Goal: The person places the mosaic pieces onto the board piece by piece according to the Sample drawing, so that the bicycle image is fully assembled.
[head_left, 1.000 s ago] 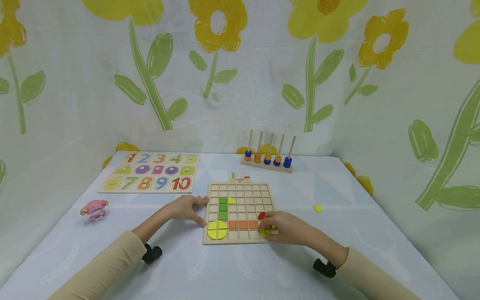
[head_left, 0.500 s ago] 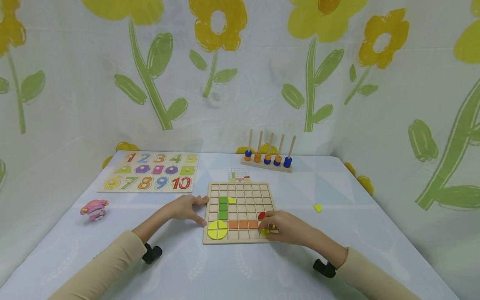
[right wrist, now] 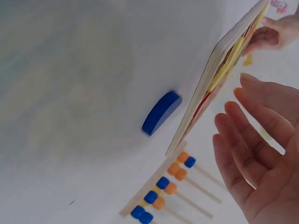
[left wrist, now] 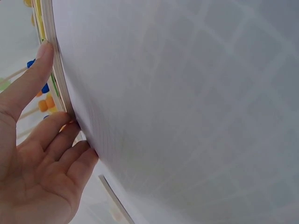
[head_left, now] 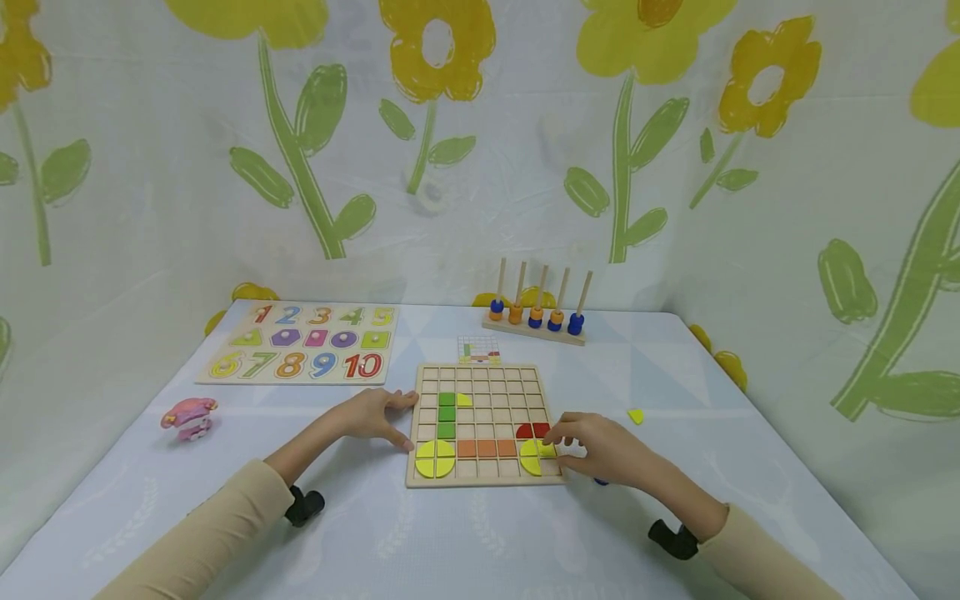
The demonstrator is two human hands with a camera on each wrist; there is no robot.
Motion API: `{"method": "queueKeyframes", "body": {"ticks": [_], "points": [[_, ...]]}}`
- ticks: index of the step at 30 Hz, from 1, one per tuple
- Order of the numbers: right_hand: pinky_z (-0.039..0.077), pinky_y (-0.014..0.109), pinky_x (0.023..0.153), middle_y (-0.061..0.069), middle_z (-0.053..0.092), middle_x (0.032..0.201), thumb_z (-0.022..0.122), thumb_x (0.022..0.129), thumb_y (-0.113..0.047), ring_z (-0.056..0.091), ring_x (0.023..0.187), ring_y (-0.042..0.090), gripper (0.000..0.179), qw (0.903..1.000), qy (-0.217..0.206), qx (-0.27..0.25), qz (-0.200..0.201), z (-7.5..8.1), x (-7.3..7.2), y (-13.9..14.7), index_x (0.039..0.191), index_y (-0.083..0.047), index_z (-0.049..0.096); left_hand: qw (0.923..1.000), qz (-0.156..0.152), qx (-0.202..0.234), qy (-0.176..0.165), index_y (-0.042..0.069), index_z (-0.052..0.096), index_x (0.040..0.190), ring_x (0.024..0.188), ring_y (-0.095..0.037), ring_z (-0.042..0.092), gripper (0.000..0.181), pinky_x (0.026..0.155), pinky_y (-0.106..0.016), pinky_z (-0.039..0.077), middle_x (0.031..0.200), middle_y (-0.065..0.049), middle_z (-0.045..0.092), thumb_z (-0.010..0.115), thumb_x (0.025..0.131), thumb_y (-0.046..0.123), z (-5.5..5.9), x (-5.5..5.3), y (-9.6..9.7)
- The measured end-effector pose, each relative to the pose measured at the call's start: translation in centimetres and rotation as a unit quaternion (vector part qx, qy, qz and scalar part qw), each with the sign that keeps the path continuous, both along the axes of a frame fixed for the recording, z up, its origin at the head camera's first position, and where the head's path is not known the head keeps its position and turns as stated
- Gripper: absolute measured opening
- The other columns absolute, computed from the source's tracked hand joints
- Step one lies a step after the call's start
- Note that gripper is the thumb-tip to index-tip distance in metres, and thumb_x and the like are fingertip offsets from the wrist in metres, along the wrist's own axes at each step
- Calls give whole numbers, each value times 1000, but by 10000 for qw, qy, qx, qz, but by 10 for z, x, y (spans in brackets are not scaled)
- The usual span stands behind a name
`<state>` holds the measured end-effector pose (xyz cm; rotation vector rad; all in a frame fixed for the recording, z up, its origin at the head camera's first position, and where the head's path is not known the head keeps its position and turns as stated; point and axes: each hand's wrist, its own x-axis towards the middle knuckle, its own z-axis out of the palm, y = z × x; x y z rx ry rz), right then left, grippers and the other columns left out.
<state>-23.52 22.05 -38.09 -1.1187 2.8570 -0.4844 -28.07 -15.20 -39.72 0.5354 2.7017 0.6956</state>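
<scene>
A wooden grid board [head_left: 495, 417] lies on the table between both hands. My left hand [head_left: 367, 415] touches its left edge with thumb and fingertips; in the left wrist view, that hand [left wrist: 42, 163] has its fingers against the board's side. The board bears three green squares [head_left: 447, 414], a yellow quarter piece [head_left: 464, 400], a yellow circle of quarters [head_left: 435, 459], three orange squares [head_left: 487, 449], red pieces [head_left: 533, 431] and more yellow quarters [head_left: 531, 465]. At its right edge hovers my right hand [head_left: 603, 448]. The right wrist view shows that hand [right wrist: 266, 144] relaxed, with nothing held.
A blue curved piece [right wrist: 161, 113] lies beside the board, mostly hidden under the right hand in the head view. Farther right lies a yellow quarter [head_left: 635, 416]. Behind stand a pattern card [head_left: 478, 348], a bead peg stand [head_left: 534, 327], a number puzzle [head_left: 300, 343] and a pink toy [head_left: 189, 418].
My right hand has drawn back to the right from the yellow quarters, uncovering them and a red piece. The left hand stays at the board's edge.
</scene>
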Motion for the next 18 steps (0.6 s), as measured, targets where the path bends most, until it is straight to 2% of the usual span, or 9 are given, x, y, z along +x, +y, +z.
{"method": "queueKeyframes", "body": {"ticks": [5,11,18], "points": [[54,25,70,-4,66,98,77,82,-13,61,86,12,24,9998,-141,-23,-161,2,-2,18,105,-12,72,10000,10,-23,0,8,46,143,138,-35,33,88,109,-54,29,148,-17,39,86,69,35,-1,0,0],[56,35,71,1,68,100,76,83,-10,62,87,20,24,9989,-269,-220,-305,5,-7,41,106,-8,71,10000,4,-51,13,8,46,143,138,-35,34,88,109,-54,29,147,-18,39,86,69,36,-2,-2,-1],[56,34,73,2,68,101,76,82,-8,62,88,21,24,9964,-235,3,-809,5,-16,64,105,-8,70,10000,15,-39,3,8,46,143,138,-36,33,89,109,-55,30,148,-18,38,86,69,36,-3,-2,-1]]}}
